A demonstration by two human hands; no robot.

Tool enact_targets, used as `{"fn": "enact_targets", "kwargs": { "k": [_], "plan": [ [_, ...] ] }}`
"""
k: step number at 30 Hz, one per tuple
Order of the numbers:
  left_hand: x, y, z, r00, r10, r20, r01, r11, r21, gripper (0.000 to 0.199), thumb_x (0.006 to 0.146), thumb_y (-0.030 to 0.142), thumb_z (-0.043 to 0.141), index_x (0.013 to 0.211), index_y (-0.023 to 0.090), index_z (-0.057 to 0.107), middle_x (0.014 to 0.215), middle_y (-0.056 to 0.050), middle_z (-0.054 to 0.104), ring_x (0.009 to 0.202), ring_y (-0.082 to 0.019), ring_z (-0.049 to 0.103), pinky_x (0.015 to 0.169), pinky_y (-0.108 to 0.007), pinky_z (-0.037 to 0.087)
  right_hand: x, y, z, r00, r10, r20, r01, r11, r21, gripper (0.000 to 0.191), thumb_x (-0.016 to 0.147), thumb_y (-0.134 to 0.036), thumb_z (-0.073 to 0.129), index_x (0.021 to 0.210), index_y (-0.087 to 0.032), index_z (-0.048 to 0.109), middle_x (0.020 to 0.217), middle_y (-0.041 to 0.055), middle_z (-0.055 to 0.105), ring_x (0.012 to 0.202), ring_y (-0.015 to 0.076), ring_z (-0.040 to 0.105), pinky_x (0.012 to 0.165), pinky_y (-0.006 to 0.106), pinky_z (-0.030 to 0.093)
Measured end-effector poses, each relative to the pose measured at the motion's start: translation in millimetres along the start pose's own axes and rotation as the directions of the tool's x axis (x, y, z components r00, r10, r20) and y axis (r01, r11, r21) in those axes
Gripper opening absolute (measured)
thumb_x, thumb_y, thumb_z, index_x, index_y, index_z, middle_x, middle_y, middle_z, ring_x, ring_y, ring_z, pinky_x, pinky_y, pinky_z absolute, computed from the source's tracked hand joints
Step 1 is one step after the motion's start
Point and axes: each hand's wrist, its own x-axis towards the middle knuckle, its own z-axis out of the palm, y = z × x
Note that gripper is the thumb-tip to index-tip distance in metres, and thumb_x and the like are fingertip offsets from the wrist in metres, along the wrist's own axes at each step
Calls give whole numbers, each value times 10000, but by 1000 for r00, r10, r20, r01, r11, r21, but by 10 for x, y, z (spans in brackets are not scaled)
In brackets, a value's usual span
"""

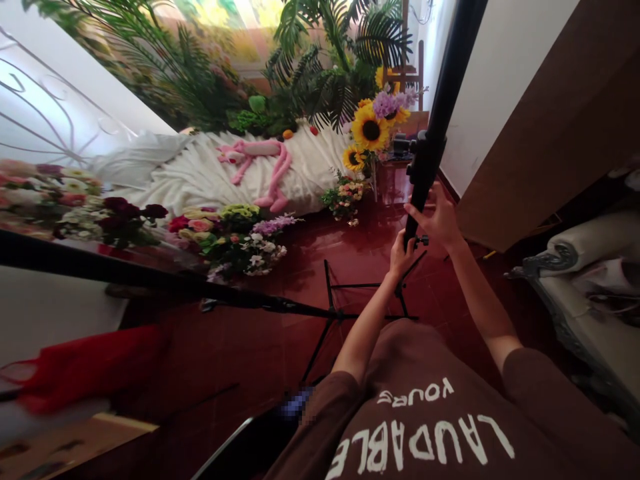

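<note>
A black stand pole slants up to the right in front of me, with a thick collar and a knob on its side. My left hand is closed round the lower end of this pole, close to a small black clamp knob. Just above it, my right hand is at the pole with its fingers spread and curved. One of its digits lies across the pole's front, and it does not wrap tightly round it. Black stand legs rest on the floor below.
A second black pole crosses the left side. Flower bunches and a white cloth with a pink plush toy lie ahead. Sunflowers stand beyond the pole. A cream sofa is at right, a red bag at left.
</note>
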Motion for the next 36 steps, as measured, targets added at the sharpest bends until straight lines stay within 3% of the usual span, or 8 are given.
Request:
{"fn": "enact_targets", "kwargs": {
  "k": [4,7,14,19,22,28,32,36],
  "plan": [
    [1,-18,4,1000,8,10,-8,1000,-17,332,935,394,461,1195,196,514,919,-54,662,727,-112,616,686,-233,473,-481,375,-129,973,121,199,-94,986,-139,314,850,-362,616,1129,-222,587,1078,81,654,989,213,639,837,369,556],
    [2,-15,7,1000,3,19,-2,999,-35,320,936,398,458,1181,199,510,882,-41,658,692,-102,611,667,-223,471,-756,614,-157,948,221,230,-174,963,-204,277,886,-305,548,1148,-224,587,1128,95,649,1015,216,633,887,403,533],
    [9,-3,3,1000,0,20,1,999,-51,335,929,406,470,1186,193,504,866,-41,659,681,-102,617,663,-223,477,-948,765,-4,965,221,144,-218,975,-31,308,933,-393,460,1196,-246,526,1190,85,630,1098,195,606,906,368,513],
    [15,-51,11,1000,-6,26,7,999,-45,336,927,402,472,1198,205,502,847,-33,657,679,-107,618,670,-230,482,-908,788,167,942,337,7,-336,941,-31,313,933,-436,439,1174,-248,507,910,39,654,833,172,652,791,323,521],
    [18,-74,13,1000,-1,20,1,999,-39,333,922,399,479,1193,206,507,873,-44,659,712,-117,628,684,-236,484,-802,788,242,855,517,-33,-515,856,46,296,922,-389,467,1172,-235,499,635,-28,583,548,135,577,588,262,495],
    [6,-19,-12,999,-25,43,27,998,-51,332,923,402,477,1182,198,506,848,-35,656,678,-109,620,658,-225,481,-585,811,245,502,852,152,-826,420,375,225,855,-164,529,1080,-161,535,448,-83,482,316,61,370,326,165,274],
    [21,56,-38,998,-44,45,47,998,-53,355,911,424,498,1188,204,529,889,-43,669,744,-119,639,711,-237,496,-627,820,267,459,868,190,-775,286,564,59,879,-194,537,931,-169,550,456,-63,533,328,59,439,339,149,321],
    [-74,-40,-120,997,-59,56,64,994,-87,428,887,464,527,1228,206,535,1119,-94,653,997,-161,639,859,-287,502,-851,813,379,404,885,230,-725,156,671,141,941,-279,455,884,-187,545,556,-16,638,429,92,582,438,175,462]
  ]
}}
